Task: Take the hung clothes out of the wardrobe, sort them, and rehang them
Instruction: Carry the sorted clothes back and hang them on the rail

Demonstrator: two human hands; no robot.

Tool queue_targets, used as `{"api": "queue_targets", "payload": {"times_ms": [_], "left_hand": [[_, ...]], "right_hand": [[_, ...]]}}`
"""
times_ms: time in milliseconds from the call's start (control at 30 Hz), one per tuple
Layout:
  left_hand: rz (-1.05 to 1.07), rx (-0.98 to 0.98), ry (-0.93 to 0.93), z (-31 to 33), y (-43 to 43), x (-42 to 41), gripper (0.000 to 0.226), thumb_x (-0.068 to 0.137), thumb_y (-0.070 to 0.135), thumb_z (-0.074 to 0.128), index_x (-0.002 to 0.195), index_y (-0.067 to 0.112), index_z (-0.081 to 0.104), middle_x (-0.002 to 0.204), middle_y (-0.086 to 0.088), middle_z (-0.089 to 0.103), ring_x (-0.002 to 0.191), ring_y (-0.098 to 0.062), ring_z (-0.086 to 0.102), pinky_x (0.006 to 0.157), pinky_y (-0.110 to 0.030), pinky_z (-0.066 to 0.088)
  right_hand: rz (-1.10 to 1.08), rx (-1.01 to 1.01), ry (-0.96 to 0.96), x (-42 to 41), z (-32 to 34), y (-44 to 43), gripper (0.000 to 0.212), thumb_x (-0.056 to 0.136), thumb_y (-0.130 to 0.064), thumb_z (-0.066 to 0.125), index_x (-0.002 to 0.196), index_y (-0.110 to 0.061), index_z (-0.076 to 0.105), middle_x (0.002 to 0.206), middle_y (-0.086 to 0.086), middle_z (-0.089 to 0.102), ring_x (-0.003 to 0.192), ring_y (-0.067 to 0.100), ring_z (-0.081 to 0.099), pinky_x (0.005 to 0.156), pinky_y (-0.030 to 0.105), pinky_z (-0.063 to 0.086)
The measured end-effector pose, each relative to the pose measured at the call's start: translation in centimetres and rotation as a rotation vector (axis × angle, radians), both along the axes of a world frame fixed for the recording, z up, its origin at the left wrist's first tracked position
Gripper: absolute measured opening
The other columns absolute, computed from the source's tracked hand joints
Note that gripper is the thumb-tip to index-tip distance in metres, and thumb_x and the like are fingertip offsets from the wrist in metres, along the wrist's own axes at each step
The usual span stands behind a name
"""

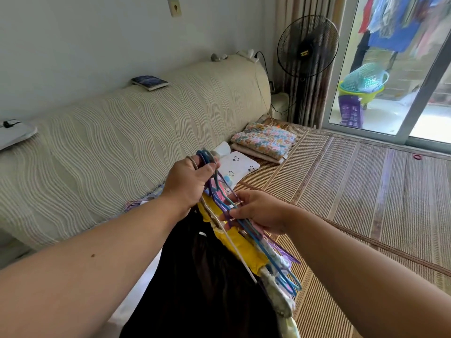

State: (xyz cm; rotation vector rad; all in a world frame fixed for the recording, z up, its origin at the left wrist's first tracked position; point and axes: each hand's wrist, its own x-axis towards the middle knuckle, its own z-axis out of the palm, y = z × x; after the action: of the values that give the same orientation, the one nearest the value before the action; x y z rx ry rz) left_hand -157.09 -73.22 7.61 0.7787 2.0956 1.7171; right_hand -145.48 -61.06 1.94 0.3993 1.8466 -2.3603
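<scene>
No readable text; fan badge (304, 53) blurred

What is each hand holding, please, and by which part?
The left hand grips a bunch of hangers by their hooks; the right hand holds their arms lower down.

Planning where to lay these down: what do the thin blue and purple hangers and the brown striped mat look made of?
The thin blue and purple hangers: probably coated wire or slim plastic, judging by narrow smooth rods. The brown striped mat: seemingly woven bamboo or rattan; fine parallel strands, darker bands, matte.
</scene>
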Motion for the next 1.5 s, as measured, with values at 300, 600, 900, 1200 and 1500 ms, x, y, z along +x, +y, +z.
{"api": "queue_targets", "payload": {"times_ms": [300,600,900,1200,1500], "left_hand": [[-0.013,-0.039,0.007,0.6,-0.7,-0.2,0.015,0.091,0.018,0.06,0.097,0.007,0.069,0.095,-0.018,0.071,0.088,-0.035,0.069,0.083,-0.053,0.054],[-0.039,-0.075,-0.108,0.0,-4.1,-2.1,0.022,0.098,0.008,0.047,0.091,0.022,0.062,0.089,0.006,0.068,0.061,-0.001,0.067,0.062,-0.023,0.044],[-0.026,-0.091,-0.124,-0.4,-7.4,-2.8,0.026,0.098,0.006,0.046,0.091,0.023,0.064,0.092,0.004,0.069,0.074,-0.01,0.067,0.056,-0.023,0.051],[-0.026,-0.074,-0.063,1.1,-9.0,-1.0,0.022,0.096,0.019,0.055,0.117,0.025,0.059,0.097,0.006,0.069,0.085,-0.013,0.067,0.082,-0.034,0.046],[-0.016,-0.097,0.12,3.3,-11.9,2.9,0.025,0.089,0.029,0.064,0.113,0.023,0.068,0.104,0.001,0.071,0.098,-0.017,0.067,0.095,-0.04,0.051]], "right_hand": [[-0.013,0.144,0.045,-0.6,0.1,-0.8,0.021,0.083,0.005,0.064,0.092,-0.008,0.05,0.08,0.012,0.071,0.064,0.017,0.067,0.067,0.029,0.057],[-0.205,0.421,-0.014,-0.3,1.9,1.8,0.025,0.08,0.002,0.069,0.1,-0.003,0.055,0.082,0.014,0.067,0.06,0.018,0.063,0.065,0.031,0.05],[-0.363,0.614,0.046,0.4,6.6,5.0,0.016,0.079,0.001,0.071,0.09,-0.005,0.061,0.065,0.003,0.07,0.054,0.011,0.064,0.054,0.023,0.053],[-0.299,0.662,0.059,1.5,7.6,2.1,0.021,0.079,0.0,0.071,0.096,-0.004,0.06,0.077,0.008,0.072,0.062,0.018,0.067,0.066,0.034,0.057],[-0.108,0.729,0.037,1.4,7.6,-7.6,0.017,0.079,-0.011,0.075,0.093,-0.012,0.065,0.075,0.0,0.073,0.067,0.014,0.07,0.066,0.028,0.057]]}}
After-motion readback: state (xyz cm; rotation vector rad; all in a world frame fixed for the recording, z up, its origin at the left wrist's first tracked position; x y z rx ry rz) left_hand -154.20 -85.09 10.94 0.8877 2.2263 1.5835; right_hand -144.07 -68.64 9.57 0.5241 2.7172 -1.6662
